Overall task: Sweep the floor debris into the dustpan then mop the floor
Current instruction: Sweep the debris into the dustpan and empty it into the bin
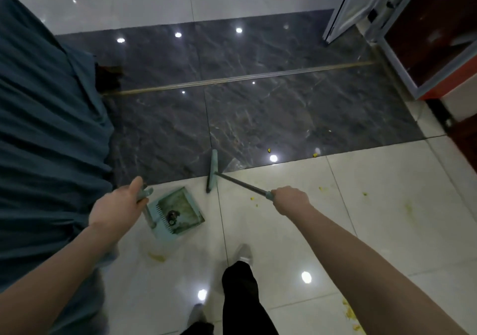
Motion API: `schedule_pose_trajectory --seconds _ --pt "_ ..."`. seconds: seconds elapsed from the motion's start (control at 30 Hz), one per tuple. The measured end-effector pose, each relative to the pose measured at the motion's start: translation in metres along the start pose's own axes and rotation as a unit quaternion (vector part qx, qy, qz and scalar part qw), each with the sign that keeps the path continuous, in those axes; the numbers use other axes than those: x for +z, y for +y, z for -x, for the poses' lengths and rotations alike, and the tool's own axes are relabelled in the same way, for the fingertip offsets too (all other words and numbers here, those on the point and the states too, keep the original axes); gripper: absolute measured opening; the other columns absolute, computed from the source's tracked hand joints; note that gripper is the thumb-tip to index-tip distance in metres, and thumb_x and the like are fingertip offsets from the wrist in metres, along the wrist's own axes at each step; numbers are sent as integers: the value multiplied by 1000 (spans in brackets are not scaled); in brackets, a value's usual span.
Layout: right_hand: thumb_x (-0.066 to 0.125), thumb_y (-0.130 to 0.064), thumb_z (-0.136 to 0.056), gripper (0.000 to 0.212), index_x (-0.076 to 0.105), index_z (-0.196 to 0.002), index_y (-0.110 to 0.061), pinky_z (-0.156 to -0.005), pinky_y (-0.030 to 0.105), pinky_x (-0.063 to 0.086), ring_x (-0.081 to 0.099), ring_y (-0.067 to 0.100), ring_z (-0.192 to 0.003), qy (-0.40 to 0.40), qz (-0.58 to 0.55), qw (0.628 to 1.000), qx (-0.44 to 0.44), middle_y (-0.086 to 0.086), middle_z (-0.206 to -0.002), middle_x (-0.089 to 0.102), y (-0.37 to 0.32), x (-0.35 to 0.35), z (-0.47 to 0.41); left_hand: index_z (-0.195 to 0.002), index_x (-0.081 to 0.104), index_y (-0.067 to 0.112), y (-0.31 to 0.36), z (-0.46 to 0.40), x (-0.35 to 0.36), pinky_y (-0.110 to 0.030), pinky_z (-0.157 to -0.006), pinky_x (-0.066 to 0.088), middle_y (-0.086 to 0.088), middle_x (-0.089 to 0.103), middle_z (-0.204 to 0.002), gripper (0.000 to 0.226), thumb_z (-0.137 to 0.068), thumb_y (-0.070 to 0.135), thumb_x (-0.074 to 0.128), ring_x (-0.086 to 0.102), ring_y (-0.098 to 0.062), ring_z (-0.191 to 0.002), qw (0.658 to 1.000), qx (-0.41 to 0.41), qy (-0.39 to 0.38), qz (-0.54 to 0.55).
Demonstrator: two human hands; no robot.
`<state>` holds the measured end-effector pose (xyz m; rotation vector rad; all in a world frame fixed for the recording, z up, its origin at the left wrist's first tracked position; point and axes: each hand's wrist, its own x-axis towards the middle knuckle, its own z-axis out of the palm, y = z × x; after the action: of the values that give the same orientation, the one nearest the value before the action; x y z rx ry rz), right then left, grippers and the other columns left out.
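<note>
Floor (284, 231): pale tiles near, dark marble band far. Dustpan (178, 212) sits flat on pale tile, left of centre, dark debris inside. Left hand (116, 205), arm extended, fingers wrapped round its upright handle. Right hand (290, 200), arm stretched forward, fingers closed on broom (212, 170) pole; head straddles the tile seam. Yellow crumbs (321, 188) scattered right.

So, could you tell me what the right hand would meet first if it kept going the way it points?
Probably the broom head: the right hand points up-left along the handle toward it, though depth is unclear.
</note>
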<state>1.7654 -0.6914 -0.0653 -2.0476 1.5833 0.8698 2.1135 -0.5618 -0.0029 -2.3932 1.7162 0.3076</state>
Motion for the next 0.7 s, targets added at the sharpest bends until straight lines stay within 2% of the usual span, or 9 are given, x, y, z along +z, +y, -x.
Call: schedule_pose_trajectory --seconds 0.13,0.23,0.33,0.47,0.57,0.7 --pt "41 -23 -96 39 53 -133 -23 -86 34 47 59 28 -112 -40 -61 995 65 7 -124 59 62 20 6 -107 40 16 25 -29 -5 -37 -56 44 -10 63 -88 30 -92 37 55 62 -35 -73 999 43 -7 -15" --pt "39 -25 -95 39 54 -131 -25 -81 34 47 61 27 -108 -59 -74 989 110 5 -120 61 112 47 27 -106 40 16 46 -50 -6 -39 -59 46 -11 64 -88 32 -90 36 58 63 -37 -74 996 84 -10 -10" --pt "41 -29 -94 35 59 -123 -22 -72 30 43 62 24 -97 -88 -103 976 172 3 -109 62 149 79 61 -102 37 17 72 -69 -7 -39 -59 46 -12 63 -86 32 -90 37 58 63 -37 -74 992 124 -11 -10" --pt "39 -38 -94 33 62 -112 -23 -65 27 44 61 16 -78 -110 -171 946 251 -4 -89 59 172 125 123 -107 41 14 109 -88 -9 -36 -56 42 -15 64 -88 32 -91 35 58 63 -38 -76 979 202 -2 -14" --pt "39 -38 -91 34 62 -114 -25 -73 28 47 62 19 -86 -113 -197 926 302 -5 -89 56 171 166 175 -107 42 11 130 -95 -10 -40 -59 44 -17 64 -89 34 -90 34 61 64 -41 -78 966 258 0 -3" --pt "39 -38 -93 37 61 -118 -22 -84 31 51 62 20 -96 -114 -220 899 361 -2 -99 59 152 203 238 -108 42 11 145 -98 -11 -41 -60 45 -18 64 -90 34 -90 34 60 64 -41 -78 953 303 14 2"
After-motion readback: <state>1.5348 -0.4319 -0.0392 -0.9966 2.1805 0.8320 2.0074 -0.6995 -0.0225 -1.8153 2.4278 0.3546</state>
